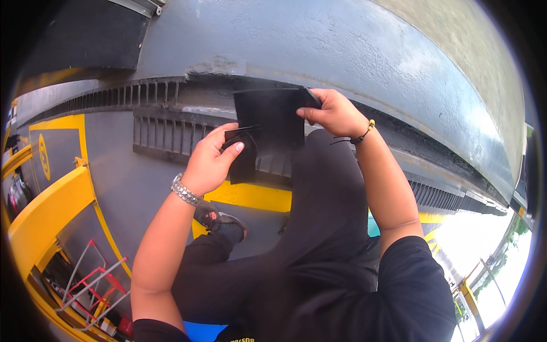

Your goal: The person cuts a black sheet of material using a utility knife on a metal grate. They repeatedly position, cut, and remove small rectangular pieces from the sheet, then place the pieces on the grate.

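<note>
A flat black sheet [270,117] hangs in front of me above my raised knee, its material too dark to make out. My right hand [330,111] pinches it at the upper right corner, thumb on the near face, where the edge looks folded over. My left hand [212,159] is closed on a smaller black flap [244,161] at the sheet's lower left. Thin dark edges or strands stick out there past the fingers. Whether flap and sheet are one piece, I cannot tell.
A grey floor drain grating [162,137] runs behind the sheet, below a large grey-blue curved surface [319,45]. Yellow railing [54,211] stands at left, near a red and grey metal frame [94,288]. My shoe [219,219] rests by a yellow floor marking [250,196].
</note>
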`<move>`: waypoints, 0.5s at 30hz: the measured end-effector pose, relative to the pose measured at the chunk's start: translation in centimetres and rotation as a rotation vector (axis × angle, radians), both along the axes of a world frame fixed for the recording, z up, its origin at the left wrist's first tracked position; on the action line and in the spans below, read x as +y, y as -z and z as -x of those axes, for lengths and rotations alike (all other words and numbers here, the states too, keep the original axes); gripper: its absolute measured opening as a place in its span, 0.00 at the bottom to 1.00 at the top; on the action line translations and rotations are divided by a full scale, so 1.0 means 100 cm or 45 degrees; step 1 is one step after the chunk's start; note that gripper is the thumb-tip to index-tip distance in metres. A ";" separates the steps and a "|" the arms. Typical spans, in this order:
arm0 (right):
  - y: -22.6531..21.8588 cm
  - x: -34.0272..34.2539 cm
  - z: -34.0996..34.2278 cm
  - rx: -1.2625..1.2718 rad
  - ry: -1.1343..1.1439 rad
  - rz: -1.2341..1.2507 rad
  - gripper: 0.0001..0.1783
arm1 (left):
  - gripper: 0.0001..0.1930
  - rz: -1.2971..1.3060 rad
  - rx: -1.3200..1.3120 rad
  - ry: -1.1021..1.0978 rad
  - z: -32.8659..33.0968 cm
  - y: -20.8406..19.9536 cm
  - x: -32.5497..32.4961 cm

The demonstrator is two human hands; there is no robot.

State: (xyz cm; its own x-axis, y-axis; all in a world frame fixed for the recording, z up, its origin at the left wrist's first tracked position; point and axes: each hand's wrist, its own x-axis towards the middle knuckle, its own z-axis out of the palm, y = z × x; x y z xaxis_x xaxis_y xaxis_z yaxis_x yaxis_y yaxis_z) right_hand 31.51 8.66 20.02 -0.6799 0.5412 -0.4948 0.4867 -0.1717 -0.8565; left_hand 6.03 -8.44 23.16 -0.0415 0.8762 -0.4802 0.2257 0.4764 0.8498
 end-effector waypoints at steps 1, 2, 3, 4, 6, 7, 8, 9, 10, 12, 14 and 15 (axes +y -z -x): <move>0.003 0.011 -0.009 -0.119 0.073 -0.140 0.12 | 0.12 -0.042 0.099 -0.054 -0.001 0.000 0.001; 0.019 0.023 -0.023 -0.219 0.228 -0.236 0.11 | 0.13 -0.032 -0.001 -0.163 0.003 0.001 -0.003; 0.043 0.030 -0.041 -0.326 0.387 -0.331 0.10 | 0.13 -0.054 0.036 -0.147 0.011 -0.003 -0.007; 0.062 0.033 -0.058 -0.354 0.482 -0.322 0.09 | 0.13 -0.026 0.003 -0.145 0.021 -0.011 -0.014; 0.100 0.029 -0.095 -0.430 0.678 -0.215 0.09 | 0.14 -0.019 -0.043 -0.177 0.037 -0.034 -0.030; 0.118 0.020 -0.112 -0.394 0.747 -0.103 0.11 | 0.14 -0.036 -0.056 -0.216 0.042 -0.044 -0.040; 0.138 0.008 -0.131 -0.441 0.768 -0.086 0.11 | 0.15 0.008 -0.042 -0.254 0.043 -0.059 -0.048; 0.156 -0.004 -0.149 -0.485 0.788 -0.067 0.11 | 0.16 0.055 -0.025 -0.291 0.043 -0.077 -0.055; 0.174 -0.016 -0.157 -0.516 0.845 -0.082 0.11 | 0.16 0.054 0.002 -0.312 0.043 -0.093 -0.065; 0.202 -0.041 -0.170 -0.652 0.893 -0.265 0.12 | 0.17 0.034 0.009 -0.340 0.040 -0.107 -0.082; 0.211 -0.060 -0.167 -0.758 0.965 -0.426 0.16 | 0.17 -0.001 0.004 -0.362 0.039 -0.112 -0.092; 0.214 -0.065 -0.169 -0.800 0.980 -0.500 0.17 | 0.15 0.019 0.071 -0.371 0.038 -0.107 -0.092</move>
